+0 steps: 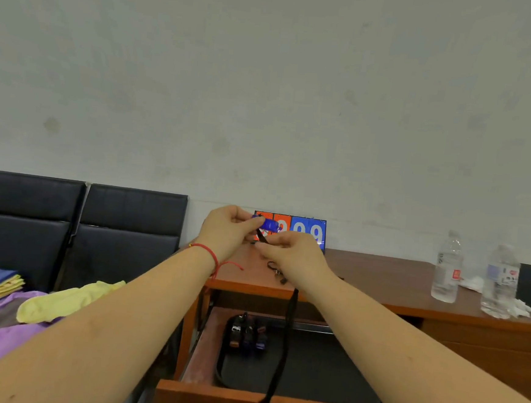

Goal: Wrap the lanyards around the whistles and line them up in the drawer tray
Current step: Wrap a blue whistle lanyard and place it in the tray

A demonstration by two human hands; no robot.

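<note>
Left hand (228,230) fingers grip blue whistle (270,224) above desk (379,274). Right hand (291,254) fingers pinch black lanyard (283,346), which hangs over open drawer tray (308,373).

- Two bare forearms are seen reaching in from the lower corners; no sleeves are worn on either.
- A thin red string bracelet (207,251) is tied round the wrist of the left hand (227,232), with a small yellow bead at its near side and loose red ends trailing off.
- The right hand (295,255) is seen without rings or wristwear.
- A dark purplish mark is visible on the right forearm near the frame's lower right corner.
</note>
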